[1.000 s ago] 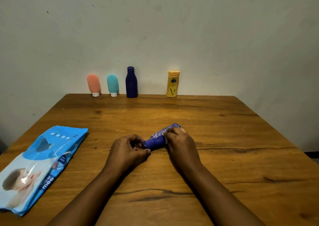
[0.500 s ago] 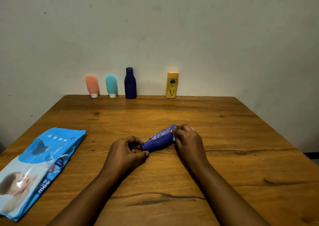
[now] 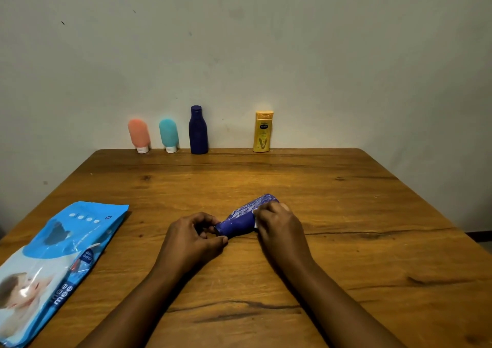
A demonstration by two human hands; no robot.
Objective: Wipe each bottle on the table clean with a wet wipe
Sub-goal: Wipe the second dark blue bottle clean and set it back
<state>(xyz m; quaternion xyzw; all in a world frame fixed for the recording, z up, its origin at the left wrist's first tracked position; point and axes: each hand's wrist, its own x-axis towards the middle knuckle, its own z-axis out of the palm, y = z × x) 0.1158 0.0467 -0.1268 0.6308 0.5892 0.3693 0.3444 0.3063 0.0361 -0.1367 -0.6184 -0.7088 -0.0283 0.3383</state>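
The fingers and thumb of your left hand (image 3: 194,237) are curled in tight. They pinch the small cap end of a blue bottle (image 3: 237,221). The fingers of your right hand (image 3: 277,225) are bent over the fat part of the same bottle. A wet wipe (image 3: 256,224) is tucked under them, and only a small white bit of it peeks out by your thumb. The wipe is pressed on the bottle.

The blue bottle lies on its side, low over the table (image 3: 346,214), near the middle and close to you. Its cap end points to your left and its fat end points away to the right. You cannot tell if it touches the wood.

On your left, near the table edge, lies a big blue pack of wipes (image 3: 61,246). It is flat and well apart from your hands.

Far at the back, four more bottles stand in a row by the wall (image 3: 266,41). From left to right they are a pink tube (image 3: 139,134) standing on its white cap, a teal tube (image 3: 168,134) standing on its white cap, a dark blue bottle (image 3: 198,132) and a yellow bottle (image 3: 263,133). There is a gap between the dark blue one and the yellow one.
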